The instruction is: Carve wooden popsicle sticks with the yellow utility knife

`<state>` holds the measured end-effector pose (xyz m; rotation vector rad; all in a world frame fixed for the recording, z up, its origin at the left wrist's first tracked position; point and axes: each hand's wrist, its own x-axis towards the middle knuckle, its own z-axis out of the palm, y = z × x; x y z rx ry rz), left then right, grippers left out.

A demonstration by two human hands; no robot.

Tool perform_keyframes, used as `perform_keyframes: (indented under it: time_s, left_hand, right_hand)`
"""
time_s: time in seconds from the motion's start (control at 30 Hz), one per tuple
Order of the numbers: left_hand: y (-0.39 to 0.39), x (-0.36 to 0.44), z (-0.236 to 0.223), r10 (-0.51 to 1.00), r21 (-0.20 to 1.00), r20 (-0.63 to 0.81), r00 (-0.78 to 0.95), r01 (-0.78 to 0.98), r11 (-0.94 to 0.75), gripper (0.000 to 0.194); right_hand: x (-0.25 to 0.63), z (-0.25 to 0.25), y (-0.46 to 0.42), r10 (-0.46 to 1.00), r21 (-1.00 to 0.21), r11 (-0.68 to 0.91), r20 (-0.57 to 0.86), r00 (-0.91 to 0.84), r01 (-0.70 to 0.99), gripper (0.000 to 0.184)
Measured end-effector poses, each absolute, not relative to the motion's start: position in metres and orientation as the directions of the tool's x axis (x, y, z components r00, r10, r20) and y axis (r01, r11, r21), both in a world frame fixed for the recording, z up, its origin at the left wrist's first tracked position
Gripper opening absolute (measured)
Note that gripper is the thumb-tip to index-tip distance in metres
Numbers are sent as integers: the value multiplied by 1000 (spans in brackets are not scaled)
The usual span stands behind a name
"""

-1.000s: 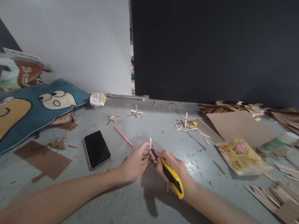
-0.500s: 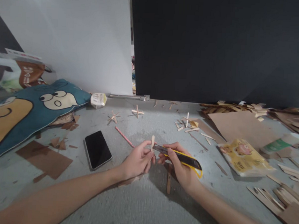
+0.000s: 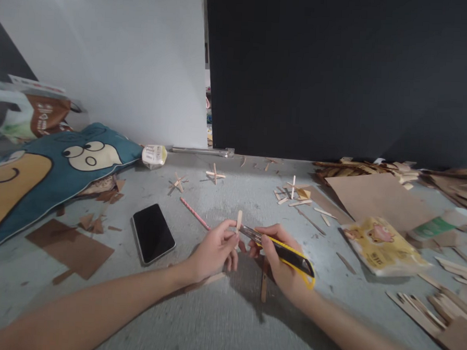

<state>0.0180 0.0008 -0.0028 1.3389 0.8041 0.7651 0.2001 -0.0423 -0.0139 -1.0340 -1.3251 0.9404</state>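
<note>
Head view: my left hand [image 3: 214, 251] grips a short wooden stick [image 3: 239, 222] upright between thumb and fingers, above the table [image 3: 194, 324]. My right hand [image 3: 281, 261] grips the yellow-and-black utility knife [image 3: 288, 253], blade end at the stick. The phone [image 3: 153, 234] lies left of my left hand.

Left forearm [image 3: 105, 305], at eight o'clock, and right forearm [image 3: 353, 327], at four o'clock, are shown bare (wrists included); each is tapered smoothly toward a bare hand, left hand [image 3: 213, 251] and right hand [image 3: 285, 274].
</note>
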Motion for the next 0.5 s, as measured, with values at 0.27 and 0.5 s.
perform_keyframes:
  time_s: [0.27,0.5]
  left_hand:
    - [0,19,-8,865,998,-43,500,-11,57,51]
    - [1,18,-7,851,995,-54,523,-45,90,49]
  right_hand:
    - [200,-30,-44,929,-910,360,370,12,206,30]
    - [200,-32,-43,930,-925,367,369,-1,95,24]
